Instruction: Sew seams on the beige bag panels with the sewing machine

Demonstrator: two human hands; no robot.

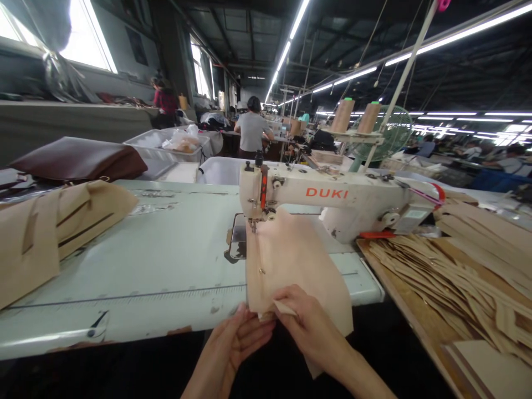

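A beige fabric piece (pixel 291 260) lies on the sewing table (pixel 158 266) with its far end under the needle (pixel 253 224) of a white DUKI sewing machine (pixel 332 199). Its near end hangs over the table's front edge. My left hand (pixel 236 338) pinches the near left corner of the fabric from below. My right hand (pixel 310 321) grips the near edge beside it, fingers closed on a folded bit of the cloth. The two hands almost touch.
Stacked beige pieces (pixel 50 227) and a brown bag (pixel 78 158) lie at the left. A wooden board (pixel 419 321) with several beige strips (pixel 453 277) is at the right. Plastic bins (pixel 166 147), thread cones (pixel 355 116), a fan (pixel 393 136) and other workers (pixel 251 130) are behind.
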